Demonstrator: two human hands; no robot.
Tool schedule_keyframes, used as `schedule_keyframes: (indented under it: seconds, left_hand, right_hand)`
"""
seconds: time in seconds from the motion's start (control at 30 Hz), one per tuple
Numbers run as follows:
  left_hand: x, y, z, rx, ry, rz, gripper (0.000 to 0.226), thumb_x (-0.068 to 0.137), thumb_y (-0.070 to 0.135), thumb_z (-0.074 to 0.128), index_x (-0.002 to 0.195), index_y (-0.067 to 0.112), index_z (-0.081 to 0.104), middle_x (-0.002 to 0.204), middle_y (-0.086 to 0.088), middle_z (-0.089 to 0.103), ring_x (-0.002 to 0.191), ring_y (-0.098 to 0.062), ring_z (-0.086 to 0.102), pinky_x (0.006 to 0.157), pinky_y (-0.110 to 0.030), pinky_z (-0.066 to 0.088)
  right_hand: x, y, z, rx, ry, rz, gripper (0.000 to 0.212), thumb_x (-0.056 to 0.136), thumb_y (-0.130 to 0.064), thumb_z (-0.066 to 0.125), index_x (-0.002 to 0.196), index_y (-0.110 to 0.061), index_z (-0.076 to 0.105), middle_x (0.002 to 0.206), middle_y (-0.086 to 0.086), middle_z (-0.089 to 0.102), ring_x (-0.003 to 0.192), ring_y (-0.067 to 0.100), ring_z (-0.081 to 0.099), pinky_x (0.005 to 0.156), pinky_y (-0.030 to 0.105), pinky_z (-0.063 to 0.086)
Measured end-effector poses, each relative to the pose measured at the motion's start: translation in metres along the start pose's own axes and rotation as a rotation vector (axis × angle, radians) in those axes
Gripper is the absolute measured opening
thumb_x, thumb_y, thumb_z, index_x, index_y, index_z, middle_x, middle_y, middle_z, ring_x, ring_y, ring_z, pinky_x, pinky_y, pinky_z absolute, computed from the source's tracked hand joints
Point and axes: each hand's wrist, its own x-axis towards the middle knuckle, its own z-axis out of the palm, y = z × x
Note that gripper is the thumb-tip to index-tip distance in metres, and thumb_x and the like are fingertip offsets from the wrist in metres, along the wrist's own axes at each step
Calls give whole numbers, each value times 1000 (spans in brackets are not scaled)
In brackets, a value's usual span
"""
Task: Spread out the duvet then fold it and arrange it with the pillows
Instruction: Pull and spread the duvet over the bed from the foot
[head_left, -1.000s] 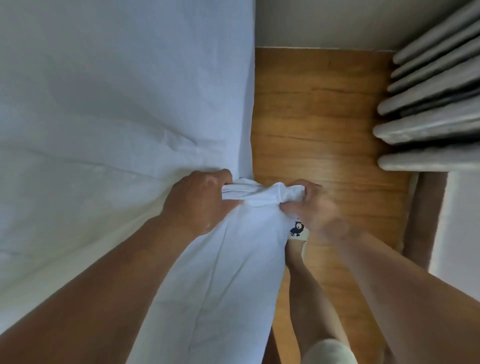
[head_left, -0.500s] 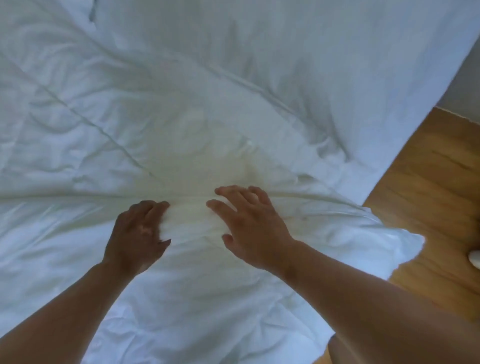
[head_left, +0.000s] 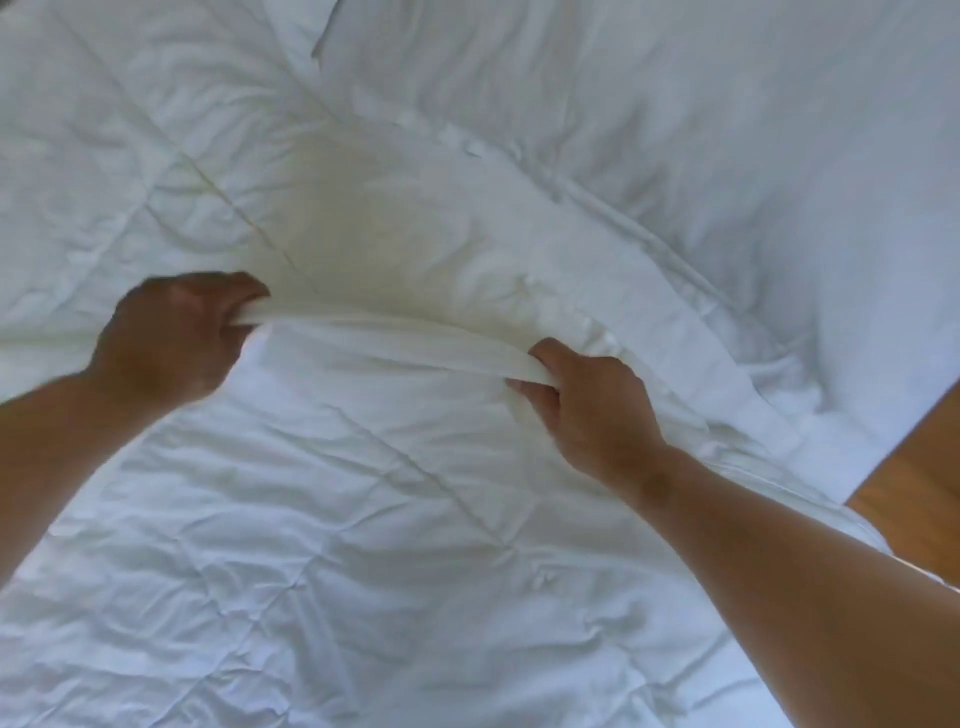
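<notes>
A white quilted duvet (head_left: 363, 545) fills nearly the whole head view, creased and folded over itself. Its folded edge runs as a raised ridge across the middle. My left hand (head_left: 171, 338) grips that edge at the left, fingers curled around the cloth. Further right, my right hand (head_left: 587, 405) pinches the same edge between thumb and fingers. The stretch of edge between both hands is lifted slightly off the layer beneath. No pillows can be made out for certain; a white fabric corner (head_left: 322, 31) shows at the top.
The white bed sheet (head_left: 753, 156) lies beyond the duvet at the upper right. Wooden floor (head_left: 919, 493) appears past the bed's corner at the right edge.
One second ago both hands held bunched cloth beside the bed over the floor. Half a second ago they lay flat on the duvet. Now both have closed on its folded edge and raised it.
</notes>
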Motion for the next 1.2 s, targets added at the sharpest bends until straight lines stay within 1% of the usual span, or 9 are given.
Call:
schedule_keyframes:
  seconds: [0.13,0.23,0.37,0.5,0.73,0.83,0.93,1.07,1.2]
  left_hand:
    - [131,49,-18,91,42,75,26,91,35,63,110,18,70,108,-15,71,97,-43,65,84,-50,54]
    - [184,103,28,173,-146,-15,22,97,32,57,116,23,64,122,-8,65,112,-36,59,92,-45,47]
    - [182,146,85,125,-309,87,40,92,17,56,129,31,52,130,2,56,119,-26,57,96,-43,46]
    - [169,125,87,68,-319,185,37,102,35,34,135,30,49,124,-6,59,115,-31,57,97,-45,44]
    - [222,133,77,145,-71,-84,25,103,23,37,118,17,55,111,-19,60,102,-41,59,91,-48,42]
    - [217,158,96,286,-251,-216,34,96,19,44,129,17,48,120,-19,49,110,-40,53,93,-51,42]
    - [199,207,103,68,-281,-208,40,91,17,52,131,19,48,126,-15,48,118,-37,49,105,-51,35]
    - [127,285,78,-439,-56,125,28,95,35,48,109,18,65,111,-6,63,108,-29,60,99,-45,43]
    - [47,362,66,-394,-211,520,53,86,64,48,117,25,66,115,0,64,109,-26,60,108,-53,37]
  right_hand:
    - [18,30,-11,8,53,221,38,98,-61,39,97,-25,49,78,8,65,79,39,61,73,45,53]
    - [27,61,-8,-37,26,377,40,97,-63,39,96,-25,50,88,11,65,89,39,60,73,41,49]
    - [26,70,-9,30,-49,381,47,92,-71,40,109,-29,51,91,6,66,92,35,60,82,42,50]
    - [0,70,-33,-106,-144,319,60,85,-81,36,117,-31,43,99,-6,63,92,27,62,76,38,46]
    - [-38,102,-62,-270,-284,273,58,87,-75,16,109,-27,39,75,-1,51,89,31,64,67,36,42]
    - [-53,129,-64,-230,-267,308,63,81,-84,4,92,-31,36,78,-1,59,87,29,65,69,36,47]
    - [-75,148,-66,-173,-233,305,64,76,-87,6,88,-34,39,81,-3,64,84,27,66,71,38,52]
    - [-107,156,-82,-163,-163,319,61,82,-86,24,103,-33,48,84,-5,68,81,27,69,67,36,53]
    - [-151,170,-91,-104,-228,421,63,81,-89,27,110,-36,45,84,-13,66,77,14,67,70,35,54]
